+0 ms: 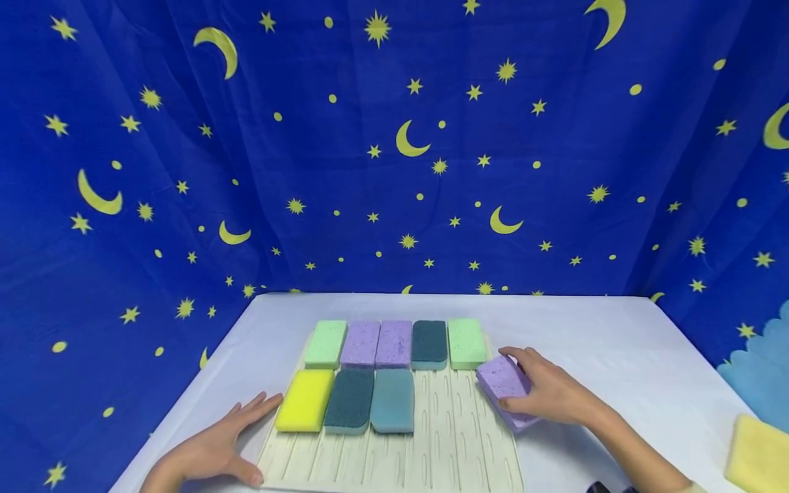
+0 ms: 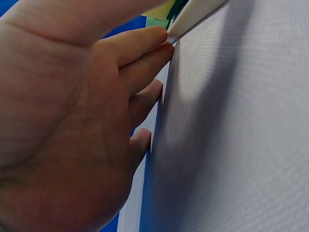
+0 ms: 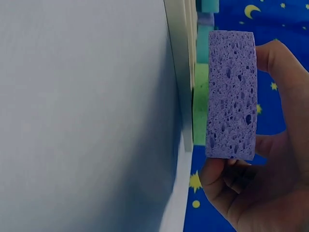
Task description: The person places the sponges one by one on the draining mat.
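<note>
My right hand (image 1: 551,390) grips a purple sponge (image 1: 507,383) by its ends, over the right edge of a cream ridged mat (image 1: 459,445). The right wrist view shows the sponge's porous side (image 3: 231,96) between thumb and fingers, above the table. With fingers spread, my left hand (image 1: 212,445) rests at the mat's left edge; its fingertips (image 2: 164,36) reach that edge in the left wrist view. On the mat's back row are green (image 1: 327,342), purple (image 1: 360,342) and dark teal (image 1: 429,340) sponges. In front lie a yellow sponge (image 1: 305,400), a dark teal one (image 1: 349,400) and a blue-grey one (image 1: 392,400).
A pale yellow sponge-like block (image 1: 761,452) lies at the table's right edge. Small black objects (image 1: 600,487) show at the bottom, near the right forearm. A blue curtain (image 1: 394,171) with moons and stars surrounds the white table (image 1: 579,329).
</note>
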The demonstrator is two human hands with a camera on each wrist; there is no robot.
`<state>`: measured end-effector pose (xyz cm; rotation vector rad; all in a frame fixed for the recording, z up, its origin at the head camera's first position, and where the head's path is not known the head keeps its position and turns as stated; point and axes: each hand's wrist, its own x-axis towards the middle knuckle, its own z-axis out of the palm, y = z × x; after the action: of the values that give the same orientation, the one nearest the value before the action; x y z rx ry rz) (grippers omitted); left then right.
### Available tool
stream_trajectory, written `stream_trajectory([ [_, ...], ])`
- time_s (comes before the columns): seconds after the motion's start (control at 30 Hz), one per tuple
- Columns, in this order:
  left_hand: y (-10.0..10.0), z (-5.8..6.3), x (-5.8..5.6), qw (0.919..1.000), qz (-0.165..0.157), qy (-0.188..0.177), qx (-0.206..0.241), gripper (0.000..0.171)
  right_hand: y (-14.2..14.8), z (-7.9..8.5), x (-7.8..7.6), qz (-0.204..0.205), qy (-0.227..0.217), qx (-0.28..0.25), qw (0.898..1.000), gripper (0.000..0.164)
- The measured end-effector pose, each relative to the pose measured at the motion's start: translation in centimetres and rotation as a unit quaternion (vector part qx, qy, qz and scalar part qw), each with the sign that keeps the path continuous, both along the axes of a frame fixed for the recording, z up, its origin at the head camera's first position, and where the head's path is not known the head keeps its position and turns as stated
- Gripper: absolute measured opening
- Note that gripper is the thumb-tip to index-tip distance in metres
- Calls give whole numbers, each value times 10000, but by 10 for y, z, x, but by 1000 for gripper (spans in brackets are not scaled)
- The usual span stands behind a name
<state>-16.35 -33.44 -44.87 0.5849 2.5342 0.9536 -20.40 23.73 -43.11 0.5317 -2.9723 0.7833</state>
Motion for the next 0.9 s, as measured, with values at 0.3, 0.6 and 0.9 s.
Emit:
stream_trajectory([
  [0.3, 2, 1, 2, 9997, 115, 188, -63, 103, -12, -1, 4, -23, -299, -181, 9994, 93],
  [0.6, 4, 4, 4, 9997, 180, 144, -62, 103, -26, -3, 10, 129, -341, -219, 9991, 92],
  [0.9, 2, 2, 2, 9999, 135, 80, -50, 102, -44, -3, 12, 29, -417, -141, 9990, 92],
])
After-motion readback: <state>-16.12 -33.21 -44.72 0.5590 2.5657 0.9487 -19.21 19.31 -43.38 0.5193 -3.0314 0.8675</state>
